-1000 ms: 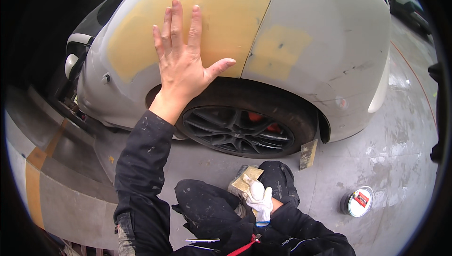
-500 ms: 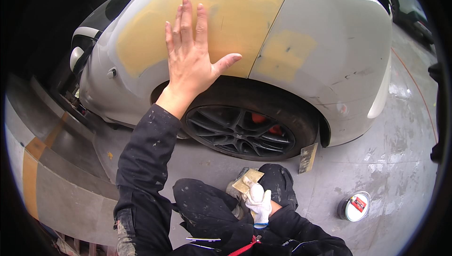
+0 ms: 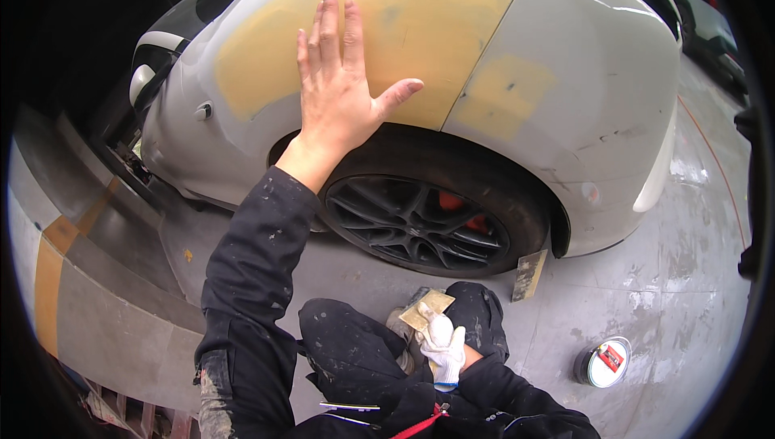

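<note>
My bare left hand (image 3: 335, 108) lies flat, fingers stretched and thumb spread, over the yellow filler patch (image 3: 420, 43) on the car's pale fender, above the wheel arch. Its palm faces the panel, and whether all of it touches cannot be told. Low between my knees, my right hand (image 3: 444, 348) wears a white knit glove and is closed on a flat beige spreader (image 3: 433, 305), with the gloved thumb across its face. A smaller yellow patch (image 3: 504, 96) sits right of the panel seam.
Below the arch is the dark spoked wheel (image 3: 416, 225). A smeared flat plate (image 3: 529, 276) stands tilted by the tyre. A lidded can (image 3: 605, 362) stands on the floor at right. Another car (image 3: 702, 15) is at the far right; a low ledge (image 3: 113, 302) runs along the left.
The whole view has shifted slightly, with the car further right in it. My left hand stays spread over the patch, a touch higher in the picture. The right hand keeps its hold.
</note>
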The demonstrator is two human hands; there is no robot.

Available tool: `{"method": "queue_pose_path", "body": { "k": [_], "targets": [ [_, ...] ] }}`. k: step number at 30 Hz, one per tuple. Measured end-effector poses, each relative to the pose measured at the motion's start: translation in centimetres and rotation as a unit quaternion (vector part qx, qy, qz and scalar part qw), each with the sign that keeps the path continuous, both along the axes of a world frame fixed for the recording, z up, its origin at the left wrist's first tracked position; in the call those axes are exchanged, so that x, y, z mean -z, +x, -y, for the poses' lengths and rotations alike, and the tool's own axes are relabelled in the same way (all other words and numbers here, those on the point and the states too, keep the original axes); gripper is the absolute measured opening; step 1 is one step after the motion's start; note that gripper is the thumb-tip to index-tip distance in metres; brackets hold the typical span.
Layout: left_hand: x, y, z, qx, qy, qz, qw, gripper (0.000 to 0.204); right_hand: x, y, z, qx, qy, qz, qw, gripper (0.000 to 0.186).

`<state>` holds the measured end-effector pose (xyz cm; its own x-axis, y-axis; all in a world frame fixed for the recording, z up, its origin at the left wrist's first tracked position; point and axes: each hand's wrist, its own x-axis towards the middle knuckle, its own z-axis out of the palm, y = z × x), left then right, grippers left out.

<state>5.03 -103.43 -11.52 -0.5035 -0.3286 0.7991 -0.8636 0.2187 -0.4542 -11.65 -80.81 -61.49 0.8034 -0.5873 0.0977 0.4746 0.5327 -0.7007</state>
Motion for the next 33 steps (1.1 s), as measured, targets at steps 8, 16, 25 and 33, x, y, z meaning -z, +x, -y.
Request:
{"method": "queue_pose_path", "body": {
  "k": [8,16,25,33],
  "targets": [
    [0.0,0.5,0.4,-0.024,-0.001,-0.005,1.0,0.117,2.2,1.4,0.4,-0.013,0.108,0.085,0.99,0.032],
    [0.9,-0.4,-0.2,-0.018,0.015,0.011,1.0,0.113,-0.9,-0.6,-0.4,0.018,-0.044,-0.086,0.995,0.035],
    [1.9,-1.1,0.1,0.004,0.009,0.015,1.0,0.111,-2.5,-0.3,-0.1,-0.016,0.051,-0.065,0.996,0.033],
    [2.4,-1.7,0.1,0.013,0.011,0.03,0.999,0.112,-2.0,-0.2,-0.1,0.021,-0.029,-0.078,0.996,0.026]
  ]
}}
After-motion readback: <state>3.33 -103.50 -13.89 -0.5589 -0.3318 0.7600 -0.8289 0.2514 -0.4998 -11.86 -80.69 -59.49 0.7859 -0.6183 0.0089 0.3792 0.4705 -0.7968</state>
